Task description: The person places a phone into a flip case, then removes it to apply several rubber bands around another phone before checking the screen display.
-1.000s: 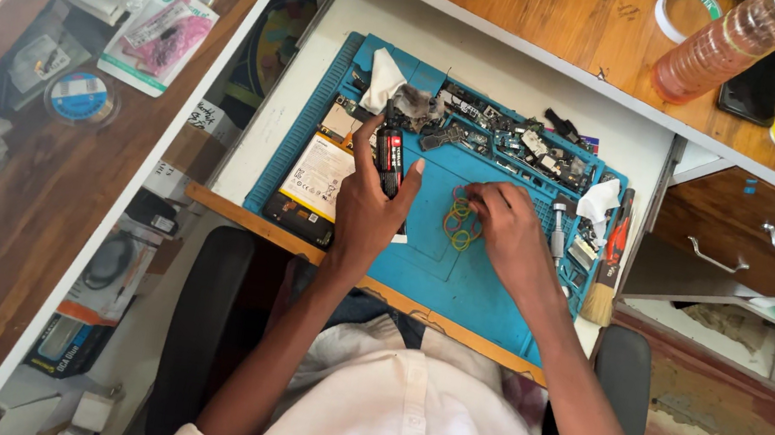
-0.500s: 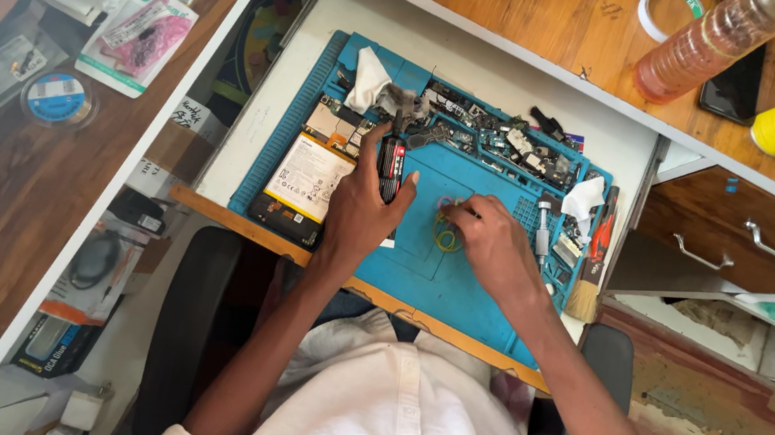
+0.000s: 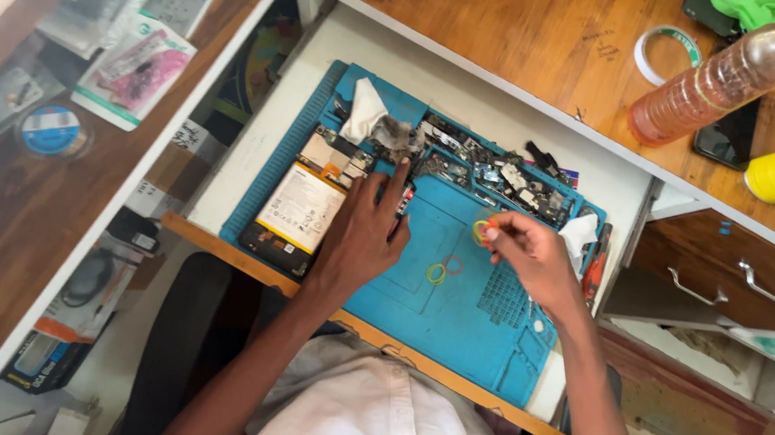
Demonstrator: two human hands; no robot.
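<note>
Blue mat point(image 3: 453, 328) covers the pull-out surface, strewn with phone parts. The left hand point(image 3: 360, 234) lies flat with its grip spread, fingertips on a small red-and-black tool just right of the opened phone point(image 3: 298, 210). The right hand point(image 3: 529, 253) pinches a yellow band point(image 3: 481, 231) above the mat. Two more bands point(image 3: 444, 270) lie loose near the middle, so the work looks partway: phone open, pieces point(image 3: 499, 178) scattered far.
</note>
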